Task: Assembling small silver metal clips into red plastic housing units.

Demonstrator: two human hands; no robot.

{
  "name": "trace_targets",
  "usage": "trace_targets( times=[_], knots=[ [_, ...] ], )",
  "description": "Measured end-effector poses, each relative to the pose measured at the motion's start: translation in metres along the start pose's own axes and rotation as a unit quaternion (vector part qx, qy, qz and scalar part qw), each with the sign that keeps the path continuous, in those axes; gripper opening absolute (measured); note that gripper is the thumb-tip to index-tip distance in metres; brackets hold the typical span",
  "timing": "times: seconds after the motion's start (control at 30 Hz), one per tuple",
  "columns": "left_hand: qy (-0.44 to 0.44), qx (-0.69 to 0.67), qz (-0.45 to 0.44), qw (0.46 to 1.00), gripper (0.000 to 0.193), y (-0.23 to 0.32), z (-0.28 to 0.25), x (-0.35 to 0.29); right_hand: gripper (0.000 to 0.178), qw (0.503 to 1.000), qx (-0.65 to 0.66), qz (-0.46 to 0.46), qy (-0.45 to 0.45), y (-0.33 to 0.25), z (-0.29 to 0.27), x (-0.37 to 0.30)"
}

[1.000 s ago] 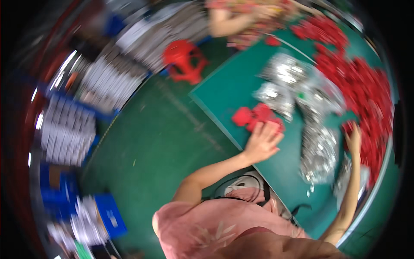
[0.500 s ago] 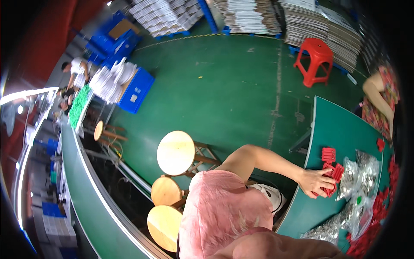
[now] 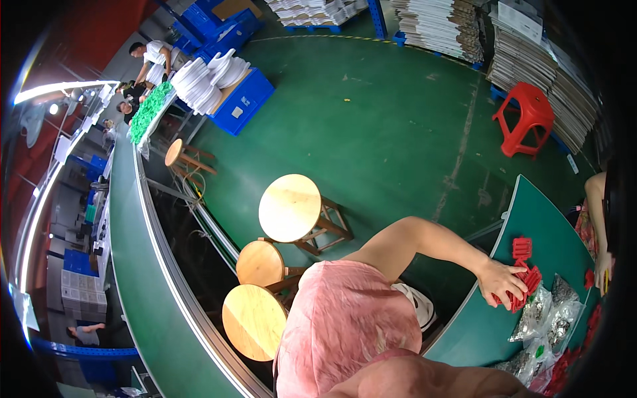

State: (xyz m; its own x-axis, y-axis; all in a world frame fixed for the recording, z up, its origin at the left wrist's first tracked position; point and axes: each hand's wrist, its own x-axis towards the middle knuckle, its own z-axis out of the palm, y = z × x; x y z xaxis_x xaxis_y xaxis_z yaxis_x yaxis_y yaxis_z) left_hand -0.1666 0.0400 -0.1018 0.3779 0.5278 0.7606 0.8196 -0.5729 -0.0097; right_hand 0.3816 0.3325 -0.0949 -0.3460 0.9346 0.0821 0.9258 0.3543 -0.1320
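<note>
The fingers (image 3: 513, 286) of the left hand (image 3: 496, 280) are curved and slightly parted, draped over a small cluster of red slotted plastic pieces (image 3: 530, 278) and touching it; whether they grip a piece cannot be told. The right hand is out of view, so how its fingers stand cannot be told either. The cluster lies on the green table (image 3: 461, 325), near its left edge, with one more red slotted piece (image 3: 522, 248) flat just beyond it. Just right of the cluster sit clear plastic bags (image 3: 533, 314) of shiny, silvery parts, and a heap of red pieces (image 3: 563, 373) fills the lower right. Near the table's far right edge is a co-worker's hand (image 3: 603, 273). A red plastic stool (image 3: 527, 119) stands on the green floor (image 3: 371, 139), well apart from the table.
</note>
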Motion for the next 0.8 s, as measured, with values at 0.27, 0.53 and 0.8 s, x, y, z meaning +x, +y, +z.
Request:
trace_targets(
  times=[0.27, 0.53, 0.8],
  knots=[
    [-0.001, -0.020, 0.034, 0.999, 0.036, -0.008, -0.003, 0.011, 0.065, 0.998, 0.053, 0.031, 0.025, 0.049, 0.010, -0.039],
    [-0.114, 0.038, -0.083, 0.989, 0.060, -0.025, -0.050, 0.030, 0.061, 0.969, 0.153, 0.023, 0.195, 0.010, -0.044, -0.083],
    [-0.034, -0.150, -0.188, 0.970, 0.056, 0.048, -0.039, 0.038, 0.051, 0.939, 0.185, -0.120, 0.264, -0.218, -0.184, -0.193]
  ],
)
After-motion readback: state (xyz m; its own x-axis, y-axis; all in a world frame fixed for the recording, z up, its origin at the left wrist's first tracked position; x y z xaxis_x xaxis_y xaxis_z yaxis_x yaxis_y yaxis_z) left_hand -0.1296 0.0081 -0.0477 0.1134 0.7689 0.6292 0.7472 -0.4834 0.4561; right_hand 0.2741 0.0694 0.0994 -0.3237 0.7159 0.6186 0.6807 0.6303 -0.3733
